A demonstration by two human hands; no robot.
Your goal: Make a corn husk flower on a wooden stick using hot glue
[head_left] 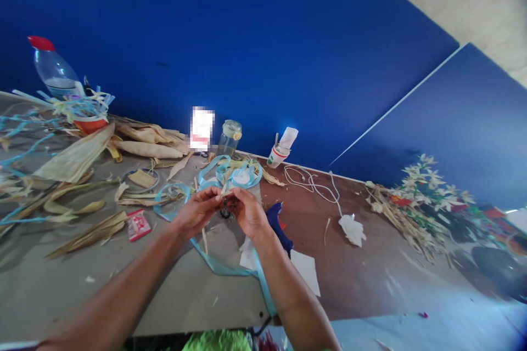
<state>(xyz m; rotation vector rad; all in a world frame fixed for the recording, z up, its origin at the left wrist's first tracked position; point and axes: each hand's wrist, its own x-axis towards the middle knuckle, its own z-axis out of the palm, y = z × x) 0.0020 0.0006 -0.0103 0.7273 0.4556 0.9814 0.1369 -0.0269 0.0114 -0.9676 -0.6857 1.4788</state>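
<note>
In close now, pinching a pale strip with left hand and right hand, fingers of both curled in to a narrow grip and tips nearly meeting, just above the bench and in front of the loops of light blue ribbon. Looks thin and dry, so likely to split if bent sharply or tugged from both sides. Could slip free too, with so little surface under the fingertips. Just below, a glimpse of a small dark object; impossible to tell whether gripped or simply lying there, so perhaps a snag in waiting. Over to the ribbon: trailing forward of the loops, along the inner side of the right forearm, towards the near edge. Easily dragged by a swing of that arm, possibly hauling the loops along. And right beside the wrist, a blue tool, maybe a glue gun, liable to be knocked by any outward sweep.
</note>
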